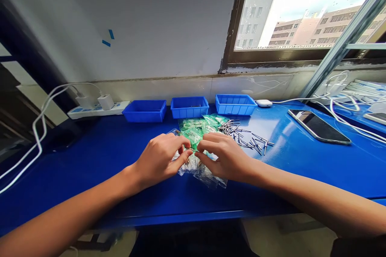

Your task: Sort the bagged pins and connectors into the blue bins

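My left hand (157,156) and my right hand (225,156) meet over the middle of the blue table, fingertips pinched. Between them runs a thin metal blind rivet (195,150), gripped at both ends; its ends are hidden by the fingers. Under and behind the hands lie green plastic bags (193,125) and clear plastic bags (211,177), partly covered by my fingers. Small pieces show through the clear plastic, too small to make out. Beyond my right hand, a loose heap of blind rivets (256,143) spreads across the tabletop.
Three blue bins, left (144,116), middle (189,111) and right (235,109), line the wall. A power strip (117,109) with plugs and white cables (39,140) is at left. At right lie a smartphone (319,126) and a small white case (264,103).
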Demonstrator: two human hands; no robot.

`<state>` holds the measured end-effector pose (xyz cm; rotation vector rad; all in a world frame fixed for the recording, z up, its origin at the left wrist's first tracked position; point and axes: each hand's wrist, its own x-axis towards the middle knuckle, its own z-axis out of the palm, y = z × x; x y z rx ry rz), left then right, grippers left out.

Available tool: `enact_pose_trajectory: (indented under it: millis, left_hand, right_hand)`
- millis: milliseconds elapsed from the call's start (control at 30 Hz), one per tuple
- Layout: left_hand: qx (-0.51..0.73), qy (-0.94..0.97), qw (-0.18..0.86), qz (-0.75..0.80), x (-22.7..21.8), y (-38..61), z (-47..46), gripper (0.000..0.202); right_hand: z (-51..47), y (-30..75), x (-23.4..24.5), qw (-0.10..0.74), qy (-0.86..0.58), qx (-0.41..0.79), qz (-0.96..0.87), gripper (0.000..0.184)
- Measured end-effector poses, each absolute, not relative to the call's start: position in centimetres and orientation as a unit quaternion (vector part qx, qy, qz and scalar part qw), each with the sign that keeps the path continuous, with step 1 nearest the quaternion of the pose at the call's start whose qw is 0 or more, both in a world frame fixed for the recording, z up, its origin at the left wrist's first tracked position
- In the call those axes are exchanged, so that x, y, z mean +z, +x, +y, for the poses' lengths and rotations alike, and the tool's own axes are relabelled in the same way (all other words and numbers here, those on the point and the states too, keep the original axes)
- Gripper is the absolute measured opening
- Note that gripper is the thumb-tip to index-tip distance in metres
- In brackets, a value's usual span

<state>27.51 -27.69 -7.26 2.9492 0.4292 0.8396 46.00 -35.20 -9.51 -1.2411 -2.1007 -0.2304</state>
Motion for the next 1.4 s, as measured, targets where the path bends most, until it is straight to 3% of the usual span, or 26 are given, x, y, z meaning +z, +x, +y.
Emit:
enact_pose_trajectory:
  millis: [233,567,967,1400]
  left_hand:
    - [0.272,0.953,0.01,0.132,-7.35,27.59,-27.9,0.009]
    - [0.264,0.956,-0.008,0.126,-7.53,27.57,-28.15,0.009]
    - [0.278,0.952,0.027,0.124,-7.45,27.72,-28.12,0.003]
    - [0.252,0.958,0.041,0.128,-7.55,27.75,-28.15,0.01]
  right_hand:
    - [-35.25,45.84,-9.36,0.328,-0.48,-0.087,-0.809,0.008]
    - [-35.2,45.81,-9.12,0.324,-0.471,-0.056,-0.818,0.008]
    - [-34.9,46.15,-9.42,0.284,-0.477,-0.084,-0.828,0.012]
    - [-34.87,46.56,-9.72,0.303,-0.471,-0.131,-0.818,0.015]
